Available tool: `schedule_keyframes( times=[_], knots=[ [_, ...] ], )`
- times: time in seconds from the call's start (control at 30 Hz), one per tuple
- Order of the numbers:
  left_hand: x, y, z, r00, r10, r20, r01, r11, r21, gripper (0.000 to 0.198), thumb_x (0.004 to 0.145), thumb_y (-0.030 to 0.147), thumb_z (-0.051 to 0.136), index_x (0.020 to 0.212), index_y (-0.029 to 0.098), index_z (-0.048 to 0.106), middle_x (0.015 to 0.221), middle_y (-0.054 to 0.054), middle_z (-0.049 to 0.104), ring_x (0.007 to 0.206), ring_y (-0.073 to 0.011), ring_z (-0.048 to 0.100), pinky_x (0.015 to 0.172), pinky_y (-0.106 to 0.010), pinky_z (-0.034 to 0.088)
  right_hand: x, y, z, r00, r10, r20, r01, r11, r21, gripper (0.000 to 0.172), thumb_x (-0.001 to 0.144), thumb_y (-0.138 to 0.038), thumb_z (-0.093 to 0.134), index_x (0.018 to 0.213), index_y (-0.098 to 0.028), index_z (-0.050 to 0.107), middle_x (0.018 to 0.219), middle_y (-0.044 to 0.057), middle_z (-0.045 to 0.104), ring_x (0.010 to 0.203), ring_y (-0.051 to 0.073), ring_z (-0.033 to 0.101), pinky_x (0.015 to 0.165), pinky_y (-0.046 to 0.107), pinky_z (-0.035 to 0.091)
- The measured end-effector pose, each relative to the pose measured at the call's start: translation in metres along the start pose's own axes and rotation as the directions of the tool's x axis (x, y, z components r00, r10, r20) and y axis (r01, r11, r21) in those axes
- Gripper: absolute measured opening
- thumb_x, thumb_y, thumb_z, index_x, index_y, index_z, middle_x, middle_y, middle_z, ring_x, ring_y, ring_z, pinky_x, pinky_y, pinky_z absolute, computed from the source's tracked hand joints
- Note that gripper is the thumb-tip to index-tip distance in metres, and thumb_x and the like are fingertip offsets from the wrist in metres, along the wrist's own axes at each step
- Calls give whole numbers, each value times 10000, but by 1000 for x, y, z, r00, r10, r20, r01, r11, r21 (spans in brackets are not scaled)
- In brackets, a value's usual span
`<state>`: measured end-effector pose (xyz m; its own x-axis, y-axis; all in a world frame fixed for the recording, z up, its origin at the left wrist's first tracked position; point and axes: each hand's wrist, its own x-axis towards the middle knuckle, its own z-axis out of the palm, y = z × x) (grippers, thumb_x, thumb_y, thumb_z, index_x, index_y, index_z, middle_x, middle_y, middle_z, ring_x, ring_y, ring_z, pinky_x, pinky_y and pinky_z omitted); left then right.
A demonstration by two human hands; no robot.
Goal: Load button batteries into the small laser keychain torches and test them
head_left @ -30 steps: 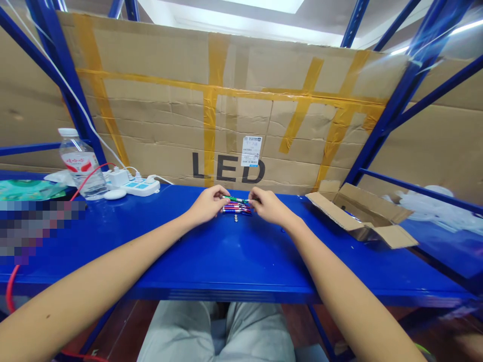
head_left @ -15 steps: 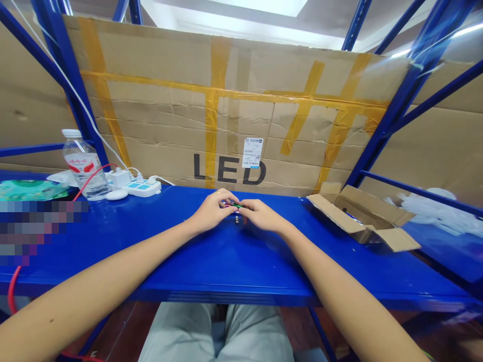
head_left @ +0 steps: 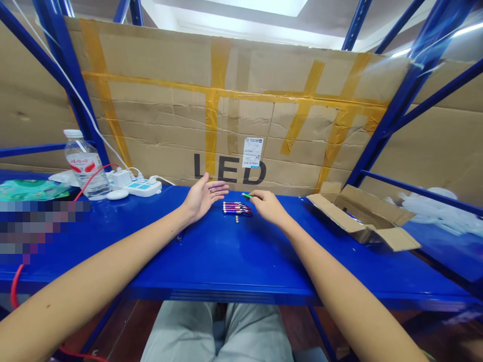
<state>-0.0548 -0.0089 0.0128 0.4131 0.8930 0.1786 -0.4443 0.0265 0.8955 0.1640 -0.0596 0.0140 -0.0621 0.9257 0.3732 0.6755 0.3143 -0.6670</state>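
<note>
My left hand [head_left: 204, 200] is open, fingers stretched out to the right, above the blue tabletop and just left of a row of small shiny metal tubes [head_left: 232, 208]. Those tubes are red, purple and blue with silver ends, and lie side by side with dark clips toward the right. My right hand [head_left: 267, 207] pinches a slim green metal tube [head_left: 246, 195], its silver end pointing left. In front of the row is a short line of small silver button-like pieces [head_left: 237, 219]. Some tiny dark bits [head_left: 179, 238] lie beside my left wrist.
An open cardboard box [head_left: 362, 216] stands at right. At left are a water bottle [head_left: 85, 168], a white power strip [head_left: 141, 187], a white oval object [head_left: 116, 194] and a red cable [head_left: 17, 281]. Behind the blue table [head_left: 226, 266] rises a large taped cardboard panel [head_left: 169, 125].
My hands have come apart. The left has opened and moved off to the left; the right has kept the green tube. The row of tubes is now uncovered.
</note>
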Motion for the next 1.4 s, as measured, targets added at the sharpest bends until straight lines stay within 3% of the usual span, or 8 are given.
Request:
schedule_keyframes(
  times=[0.13, 0.3, 1.07, 1.4],
  knots=[
    [0, 0, 1, 1000, -4, -12, 4, 1000, 8, 641, 943, 587, 375, 1098, 41, 671, 1207, -223, 659, 1170, -308, 602, 966, -377, 484, -1, 0, 0, 999, -50, -21, 48, 992, -121, 246, 831, -202, 448, 809, -160, 689, 838, 65, 718, 785, 188, 595, 683, 263, 379],
    [0, -1, 1, 1000, -16, -22, 16, 1000, 26, 643, 944, 589, 369, 1099, 41, 669, 1204, -220, 663, 1166, -304, 601, 957, -372, 491, -4, -3, 2, 998, -61, -4, 59, 979, -196, 241, 832, -173, 451, 797, -160, 690, 833, 73, 724, 764, 185, 590, 671, 261, 364],
    [1, -5, 0, 999, -42, -1, 42, 999, 31, 629, 922, 602, 410, 1081, 52, 672, 1132, -230, 685, 1094, -300, 639, 981, -398, 489, -5, -5, 0, 994, -106, 13, 107, 972, -207, 272, 847, -163, 458, 839, -158, 730, 858, 75, 740, 766, 184, 601, 684, 263, 381],
    [0, -2, 1, 1000, -13, -8, 14, 998, 63, 592, 928, 580, 422, 1060, 59, 669, 1121, -226, 684, 1034, -289, 653, 898, -385, 516, -6, -6, 1, 995, -93, 22, 96, 976, -195, 258, 837, -169, 467, 841, -156, 724, 829, 70, 730, 740, 172, 587, 659, 256, 371]
  ],
)
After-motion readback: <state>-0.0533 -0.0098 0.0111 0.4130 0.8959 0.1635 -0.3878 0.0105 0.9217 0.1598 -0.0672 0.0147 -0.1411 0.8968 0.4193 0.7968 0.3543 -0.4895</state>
